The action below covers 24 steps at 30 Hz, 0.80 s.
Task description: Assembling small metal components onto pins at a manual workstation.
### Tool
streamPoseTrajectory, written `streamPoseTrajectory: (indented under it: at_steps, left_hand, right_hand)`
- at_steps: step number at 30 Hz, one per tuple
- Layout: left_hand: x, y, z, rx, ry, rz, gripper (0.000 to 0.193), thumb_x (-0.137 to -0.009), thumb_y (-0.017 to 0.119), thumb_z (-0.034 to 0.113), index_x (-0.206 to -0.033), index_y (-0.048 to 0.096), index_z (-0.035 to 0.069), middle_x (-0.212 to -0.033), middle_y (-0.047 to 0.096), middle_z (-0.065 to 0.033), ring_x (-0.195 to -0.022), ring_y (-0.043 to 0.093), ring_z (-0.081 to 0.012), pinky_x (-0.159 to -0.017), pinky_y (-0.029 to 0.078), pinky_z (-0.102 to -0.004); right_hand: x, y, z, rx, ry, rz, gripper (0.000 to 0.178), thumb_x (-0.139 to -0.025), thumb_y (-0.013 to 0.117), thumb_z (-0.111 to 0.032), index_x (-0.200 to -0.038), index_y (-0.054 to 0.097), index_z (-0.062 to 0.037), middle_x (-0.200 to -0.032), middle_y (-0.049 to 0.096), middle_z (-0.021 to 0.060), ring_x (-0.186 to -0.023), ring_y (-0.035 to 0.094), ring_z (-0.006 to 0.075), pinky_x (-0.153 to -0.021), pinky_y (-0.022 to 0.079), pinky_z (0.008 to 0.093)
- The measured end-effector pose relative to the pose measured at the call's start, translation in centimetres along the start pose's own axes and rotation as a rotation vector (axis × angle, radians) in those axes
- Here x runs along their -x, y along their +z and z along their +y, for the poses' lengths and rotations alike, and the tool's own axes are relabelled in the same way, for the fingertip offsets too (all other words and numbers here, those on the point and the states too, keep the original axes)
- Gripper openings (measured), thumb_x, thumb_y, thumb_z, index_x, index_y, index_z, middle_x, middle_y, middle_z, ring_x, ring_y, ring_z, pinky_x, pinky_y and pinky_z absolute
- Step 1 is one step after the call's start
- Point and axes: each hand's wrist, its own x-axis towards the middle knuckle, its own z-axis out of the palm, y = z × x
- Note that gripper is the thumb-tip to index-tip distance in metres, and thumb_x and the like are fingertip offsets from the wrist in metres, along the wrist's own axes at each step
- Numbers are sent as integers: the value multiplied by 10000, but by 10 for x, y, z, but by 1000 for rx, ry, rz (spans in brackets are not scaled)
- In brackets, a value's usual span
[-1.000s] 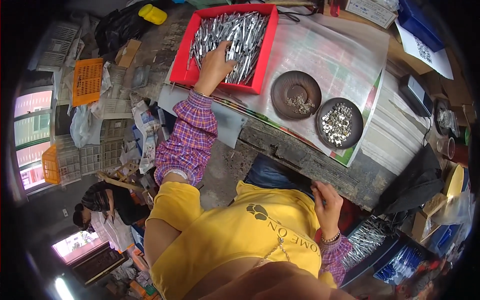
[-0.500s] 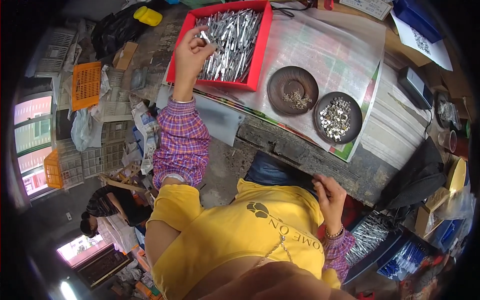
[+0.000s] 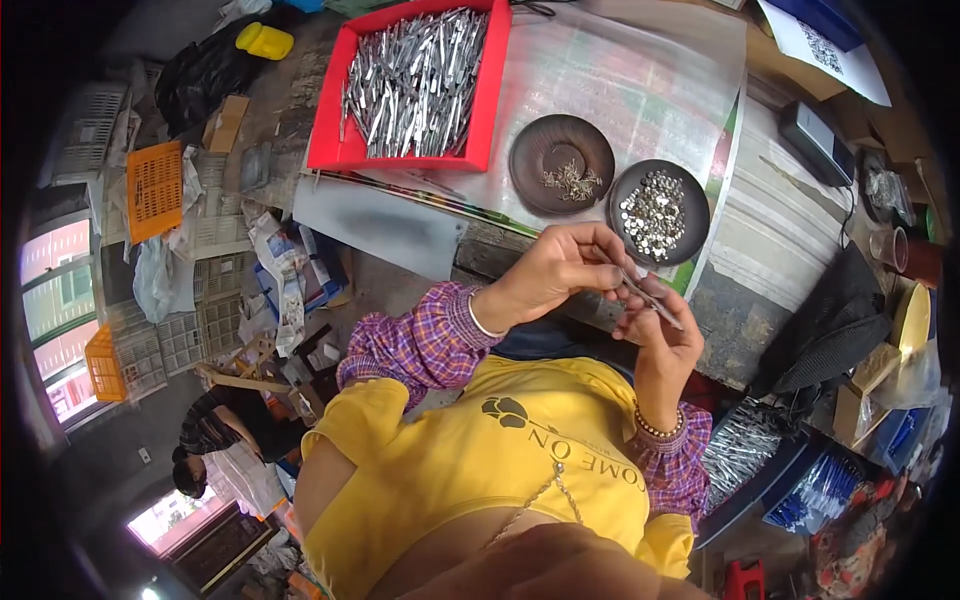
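Note:
My left hand [image 3: 562,268] has its thumb and fingers pinched on one end of a slim silver metal piece [image 3: 660,305]. At its other end, the fingers of my right hand [image 3: 662,340] close round the same piece. Both hands meet over the front edge of the bench, just below two dark round dishes. One dish [image 3: 530,150] holds a small heap of thin brass-coloured bits. In the other dish [image 3: 705,215] lie many small shiny round pieces. A red box [image 3: 492,90] at the far left is filled with similar slim silver metal pieces [image 3: 415,85].
A clear plastic sheet [image 3: 620,60] covers the bench under the dishes. To the right are a grey device [image 3: 818,145] and a black cloth or bag [image 3: 825,325]. Bins of metal parts [image 3: 745,455] stand low at right. Another person [image 3: 225,425] is bent over at the far left.
My left hand has come from the red box to the front of the bench, bringing a slim metal piece. My right hand has risen to meet it and now grips the piece too.

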Motion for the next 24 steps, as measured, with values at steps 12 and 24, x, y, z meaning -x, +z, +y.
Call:
streamPoseTrajectory:
  at_steps: [12,24]
  left_hand:
    - [-5,-36,50,-1013,290,13,166,-747,525,-121,-821,644,-31,-941,625,-97,-891,593,-159,-772,468,-252]
    - [-45,-57,40,-1726,705,239,126,-720,637,67,-841,644,34,-823,591,-93,-807,542,-277,-715,443,-356]
  right_hand:
    - [-3,-50,-1,-593,295,30,308,-915,534,-237,-1126,520,-13,-804,502,12,-717,476,102,-581,411,202]
    - [4,-46,8,-751,350,-25,335,-908,527,-331,-1009,556,-12,-878,512,31,-803,502,146,-676,461,268]
